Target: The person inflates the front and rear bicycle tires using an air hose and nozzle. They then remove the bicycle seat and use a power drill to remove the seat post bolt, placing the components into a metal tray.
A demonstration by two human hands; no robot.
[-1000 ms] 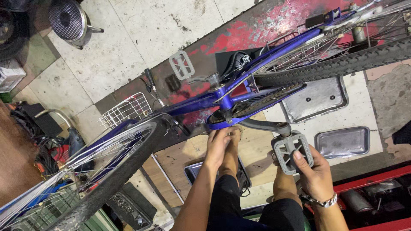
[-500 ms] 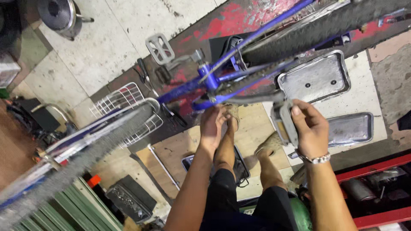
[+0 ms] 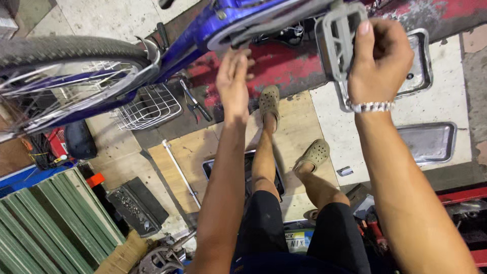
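The right hand (image 3: 378, 63) grips the grey pedal (image 3: 339, 35) of the raised blue bicycle frame (image 3: 223, 23); the left hand (image 3: 234, 81) touches the frame's underside, fingers seemingly loose, holding nothing

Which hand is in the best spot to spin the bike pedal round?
Right, I'd say. The right hand already grips the grey pedal, fingers wrapped over its edge. The left hand is up at the blue frame near the crank, away from the pedal, better placed for steadying the bike.
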